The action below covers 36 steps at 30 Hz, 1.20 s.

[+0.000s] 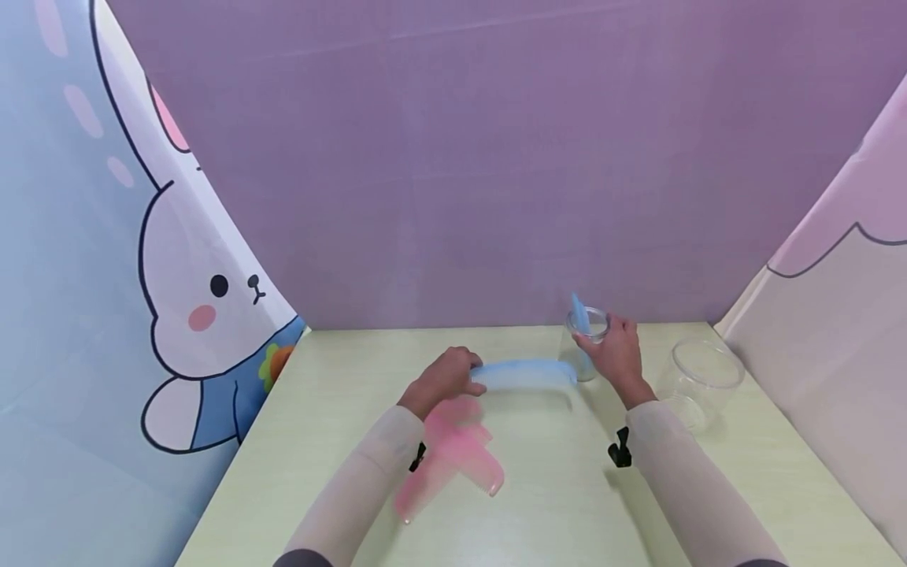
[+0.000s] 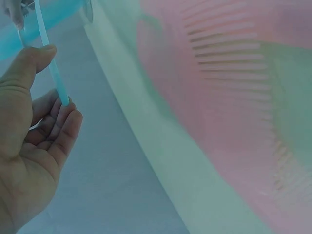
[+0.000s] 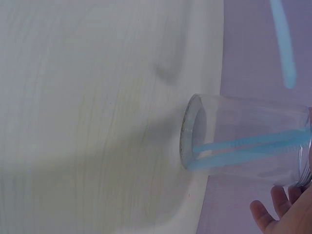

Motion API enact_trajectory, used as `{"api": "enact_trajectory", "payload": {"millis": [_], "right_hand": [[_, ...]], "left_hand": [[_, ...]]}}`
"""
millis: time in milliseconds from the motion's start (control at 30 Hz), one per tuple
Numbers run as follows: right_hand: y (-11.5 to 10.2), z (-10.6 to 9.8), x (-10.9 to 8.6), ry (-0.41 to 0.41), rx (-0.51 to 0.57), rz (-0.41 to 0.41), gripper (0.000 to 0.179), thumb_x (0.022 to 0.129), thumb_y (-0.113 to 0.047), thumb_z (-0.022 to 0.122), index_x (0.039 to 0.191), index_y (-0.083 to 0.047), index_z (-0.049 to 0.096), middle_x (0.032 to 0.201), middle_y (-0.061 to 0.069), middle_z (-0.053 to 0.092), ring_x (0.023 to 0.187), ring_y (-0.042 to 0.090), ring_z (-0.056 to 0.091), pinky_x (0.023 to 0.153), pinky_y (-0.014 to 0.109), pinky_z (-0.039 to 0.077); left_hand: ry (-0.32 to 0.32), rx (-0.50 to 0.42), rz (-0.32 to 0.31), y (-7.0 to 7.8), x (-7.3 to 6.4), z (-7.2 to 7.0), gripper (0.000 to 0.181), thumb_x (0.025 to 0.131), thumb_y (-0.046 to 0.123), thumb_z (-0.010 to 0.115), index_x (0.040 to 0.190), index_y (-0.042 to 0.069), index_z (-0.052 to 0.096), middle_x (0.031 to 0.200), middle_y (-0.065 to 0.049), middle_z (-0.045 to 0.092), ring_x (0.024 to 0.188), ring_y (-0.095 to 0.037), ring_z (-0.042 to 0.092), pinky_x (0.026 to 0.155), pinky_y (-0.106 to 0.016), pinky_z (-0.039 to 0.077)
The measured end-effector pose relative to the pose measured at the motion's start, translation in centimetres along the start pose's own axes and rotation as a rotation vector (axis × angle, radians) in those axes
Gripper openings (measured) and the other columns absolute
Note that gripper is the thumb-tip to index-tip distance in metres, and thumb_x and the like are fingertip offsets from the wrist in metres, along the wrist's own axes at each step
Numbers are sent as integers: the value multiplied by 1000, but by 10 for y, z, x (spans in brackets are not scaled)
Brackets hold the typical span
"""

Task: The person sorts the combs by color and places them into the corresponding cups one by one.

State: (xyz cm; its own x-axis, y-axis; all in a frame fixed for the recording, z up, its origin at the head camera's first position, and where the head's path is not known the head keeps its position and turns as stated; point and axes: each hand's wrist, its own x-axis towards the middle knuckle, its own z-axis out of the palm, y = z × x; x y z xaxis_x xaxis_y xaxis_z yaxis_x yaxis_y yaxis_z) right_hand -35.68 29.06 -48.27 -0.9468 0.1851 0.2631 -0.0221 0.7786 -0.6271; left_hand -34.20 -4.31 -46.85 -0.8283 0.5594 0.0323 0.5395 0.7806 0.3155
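My left hand (image 1: 448,376) pinches one end of a blue comb (image 1: 526,372), held level above the table with its far end close to a clear jar (image 1: 571,354). In the left wrist view, thumb and fingers meet this comb (image 2: 57,80) edge-on. My right hand (image 1: 618,356) grips the jar near its rim, thumb on one side and fingers on the other. Another blue comb (image 3: 234,153) leans inside the jar, its tip (image 1: 578,303) above the mouth. Below my left hand, several pink combs (image 1: 453,453) lie overlapping on the table.
A second clear container (image 1: 705,378), wider at the mouth, stands to the right of my right forearm. The pale table (image 1: 553,504) meets a purple backdrop (image 1: 453,173) behind the jar. A rabbit-printed sheet (image 1: 205,260) hangs on the left, a pink and white one (image 1: 843,331) on the right.
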Motion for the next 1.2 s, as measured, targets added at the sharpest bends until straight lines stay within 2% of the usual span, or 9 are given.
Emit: {"api": "enact_trajectory", "payload": {"millis": [267,367,433,500,633,833,1000,1100,1200], "right_hand": [[0,0,0,-3,-8,-1,88,93,-47,67,150,11,33,145,39,36,128,53,44,103,63,44],[0,1,0,4,-6,-6,86,93,-46,68,149,11,35,144,39,36,128,53,45,103,63,44],[-1,1,0,9,-6,-2,86,93,-45,67,149,11,35,144,38,37,128,53,45,103,63,44],[-1,0,0,7,-4,4,86,93,-44,67,150,11,34,144,38,36,127,53,45,103,63,44],[-1,-1,-1,-9,-1,12,88,93,-45,68,151,10,32,146,38,34,129,52,43,104,63,43],[0,-1,-2,-19,5,-2,90,93,-50,67,151,10,33,148,38,32,132,52,41,104,62,43],[0,0,-2,-16,7,-6,89,93,-51,67,149,10,35,146,38,34,130,51,42,103,61,44],[1,0,-1,-8,8,-9,88,93,-50,67,150,10,35,146,38,35,131,50,41,103,61,43],[1,-1,-1,-4,9,-11,89,93,-50,67,150,9,35,147,38,34,133,51,40,105,61,42]], "left_hand": [[59,-44,15,-1,7,-12,45,89,30,78,123,1,70,117,-16,72,91,-19,64,84,-35,55],[87,-35,27,1,10,-17,35,90,29,76,111,1,71,98,-17,71,78,-17,56,77,-33,49],[114,-21,31,2,11,-21,34,91,30,76,108,1,71,94,-16,70,77,-16,53,76,-33,47],[136,-12,25,4,12,-24,35,91,30,75,109,1,71,95,-15,70,78,-18,55,77,-34,48],[180,-12,2,9,17,-27,44,89,32,77,118,0,72,112,-13,74,88,-19,63,83,-34,53],[186,37,-35,17,24,-33,34,89,33,77,99,2,72,102,-10,74,82,-20,60,74,-30,45],[157,56,-96,28,30,-41,36,91,36,74,75,9,57,81,-5,61,71,-17,47,67,-31,38],[157,62,-116,36,35,-46,40,91,36,74,70,13,48,72,-3,49,69,-16,43,65,-31,39],[168,89,-111,44,40,-48,38,91,35,73,71,12,51,73,-2,50,72,-17,46,68,-31,41]]}}
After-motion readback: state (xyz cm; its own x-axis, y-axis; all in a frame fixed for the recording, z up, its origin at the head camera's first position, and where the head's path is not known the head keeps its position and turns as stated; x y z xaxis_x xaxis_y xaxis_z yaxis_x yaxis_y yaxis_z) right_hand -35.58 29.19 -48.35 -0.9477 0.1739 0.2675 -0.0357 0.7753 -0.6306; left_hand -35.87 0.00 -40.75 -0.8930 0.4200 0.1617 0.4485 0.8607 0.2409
